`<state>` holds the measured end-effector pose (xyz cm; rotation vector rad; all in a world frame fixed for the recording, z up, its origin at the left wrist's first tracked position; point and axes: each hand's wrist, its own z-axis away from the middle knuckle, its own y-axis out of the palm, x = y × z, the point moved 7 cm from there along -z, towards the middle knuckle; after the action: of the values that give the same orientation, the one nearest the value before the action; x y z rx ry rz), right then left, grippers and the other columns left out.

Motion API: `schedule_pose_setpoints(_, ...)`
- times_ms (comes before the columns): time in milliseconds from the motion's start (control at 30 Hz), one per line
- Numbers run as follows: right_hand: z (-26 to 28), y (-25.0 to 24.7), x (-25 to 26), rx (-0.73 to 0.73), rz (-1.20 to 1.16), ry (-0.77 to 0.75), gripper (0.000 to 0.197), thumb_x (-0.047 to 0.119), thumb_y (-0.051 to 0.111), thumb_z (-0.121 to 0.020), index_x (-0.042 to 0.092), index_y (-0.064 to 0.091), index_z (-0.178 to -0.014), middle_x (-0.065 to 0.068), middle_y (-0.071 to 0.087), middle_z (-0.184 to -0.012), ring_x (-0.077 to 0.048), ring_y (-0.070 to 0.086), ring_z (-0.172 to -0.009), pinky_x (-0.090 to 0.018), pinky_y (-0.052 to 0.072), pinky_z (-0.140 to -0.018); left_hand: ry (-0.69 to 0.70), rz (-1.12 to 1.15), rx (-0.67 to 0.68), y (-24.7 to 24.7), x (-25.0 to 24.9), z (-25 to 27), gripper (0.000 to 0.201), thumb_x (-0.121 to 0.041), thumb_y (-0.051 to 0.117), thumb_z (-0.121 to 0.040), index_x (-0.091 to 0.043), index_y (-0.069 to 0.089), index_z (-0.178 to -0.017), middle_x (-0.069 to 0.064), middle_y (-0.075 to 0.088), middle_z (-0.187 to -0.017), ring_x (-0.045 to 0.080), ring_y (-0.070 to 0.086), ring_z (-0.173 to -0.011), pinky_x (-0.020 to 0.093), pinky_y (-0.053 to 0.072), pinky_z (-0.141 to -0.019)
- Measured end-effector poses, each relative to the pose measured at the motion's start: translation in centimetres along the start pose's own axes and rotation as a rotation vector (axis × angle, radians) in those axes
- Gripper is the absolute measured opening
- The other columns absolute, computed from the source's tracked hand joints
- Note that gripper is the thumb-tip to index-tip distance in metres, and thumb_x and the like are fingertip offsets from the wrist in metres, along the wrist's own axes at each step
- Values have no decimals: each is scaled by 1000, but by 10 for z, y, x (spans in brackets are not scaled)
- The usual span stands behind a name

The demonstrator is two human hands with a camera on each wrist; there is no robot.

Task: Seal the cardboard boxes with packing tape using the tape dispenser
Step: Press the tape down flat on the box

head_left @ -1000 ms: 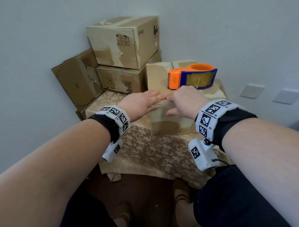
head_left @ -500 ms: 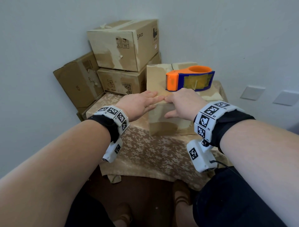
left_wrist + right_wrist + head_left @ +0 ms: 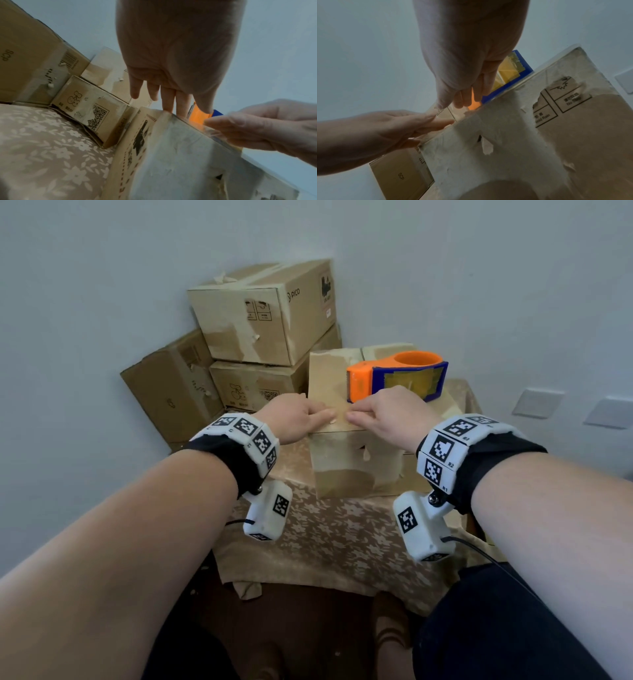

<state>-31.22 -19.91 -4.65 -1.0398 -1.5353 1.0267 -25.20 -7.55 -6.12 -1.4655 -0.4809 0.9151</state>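
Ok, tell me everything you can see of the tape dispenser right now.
The tape dispenser looks like plastic: an orange head at its left end, an orange ring on top, and a blue side panel with a yellowish window. It lies on top of the cardboard box on the cloth-covered table, behind both hands. The right hand rests on the box top just in front; whether it touches the dispenser is unclear. The left hand does not touch it.

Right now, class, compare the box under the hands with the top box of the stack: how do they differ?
The box under the hands stands on the patterned cloth; the top stacked box rests on another box. The first carries the tape dispenser and both hands touch it; the second carries nothing and is untouched. Both are brown cardboard with pale tape patches.
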Motion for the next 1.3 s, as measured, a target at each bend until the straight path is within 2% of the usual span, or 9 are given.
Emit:
schedule_pose_setpoints(33, -2, 1, 0, 10, 1, -2, 41, 42, 44, -99, 16, 67, -121, -6, 69, -112, -25, 60, -104, -33, 46, -84, 7, -25, 17, 2, -4, -2, 49, -46, 34, -100, -23, 47, -140, 2, 44, -147, 21, 25, -143, 28, 19, -112)
schedule_pose_setpoints(100, -7, 5, -1, 36, 6, -7, 39, 43, 44, -98, 18, 68, -118, -7, 69, -106, -25, 61, -100, -36, 48, -84, 4, -87, 57, 8, -6, -6, 54, -49, 36, -98, -25, 35, -147, -3, 28, -155, 22, 13, -146, 31, 13, -115)
schedule_pose_setpoints(167, -9, 11, -3, 71, 33, -8, 38, 46, 44, -97, 20, 69, -111, -6, 69, -96, -25, 61, -93, -40, 50, -80, -3, -110, 65, 11, -4, -8, 58, -50, 40, -97, -26, 30, -149, -4, 22, -157, 22, 12, -147, 32, 13, -116)
schedule_pose_setpoints(367, -8, 18, -3, 61, 159, -44, 43, 51, 43, -96, 21, 67, -114, -5, 69, -105, -24, 61, -97, -39, 51, -82, 34, -76, 1, 15, -4, -4, 59, -47, 44, -96, -24, 29, -149, -3, 21, -157, 16, 15, -146, 28, 11, -116)
schedule_pose_setpoints(633, -8, 22, -3, 67, 239, -46, 42, 52, 44, -96, 24, 63, -121, -6, 66, -111, -27, 58, -100, -35, 47, -78, 38, -252, 86, 15, -12, -3, 59, -41, 39, -100, -22, 17, -152, -1, 12, -160, 18, 12, -147, 28, 12, -115)
schedule_pose_setpoints(800, -8, 24, -1, 42, 278, -53, 41, 53, 44, -95, 25, 63, -118, -6, 66, -103, -26, 58, -94, -31, 40, -69, 42, -335, 128, 15, -19, -3, 62, -45, 34, -100, -18, 15, -153, 3, 14, -160, 21, 20, -144, 37, 20, -114)
schedule_pose_setpoints(900, -8, 24, -1, 43, 287, -55, 42, 54, 44, -95, 25, 63, -118, -6, 66, -101, -26, 58, -92, -32, 40, -69, 38, -363, 149, 17, -17, -4, 65, -47, 35, -98, -17, 15, -152, 6, 19, -158, 23, 25, -142, 39, 21, -115)
schedule_pose_setpoints(1167, -10, 26, -3, 50, 264, -31, 44, 56, 47, -92, 23, 65, -114, -7, 66, -95, -26, 58, -89, -33, 43, -70, 92, -402, 97, 18, -14, -7, 65, -48, 36, -98, -19, 15, -152, 3, 19, -158, 21, 24, -142, 35, 14, -116)
schedule_pose_setpoints(1300, -10, 26, -2, 27, 247, -18, 39, 54, 51, -91, 23, 66, -110, -6, 66, -90, -23, 53, -80, -31, 38, -66, 108, -401, 85, 20, -11, -9, 68, -48, 40, -97, -19, 15, -152, 2, 18, -159, 19, 23, -143, 33, 13, -116)
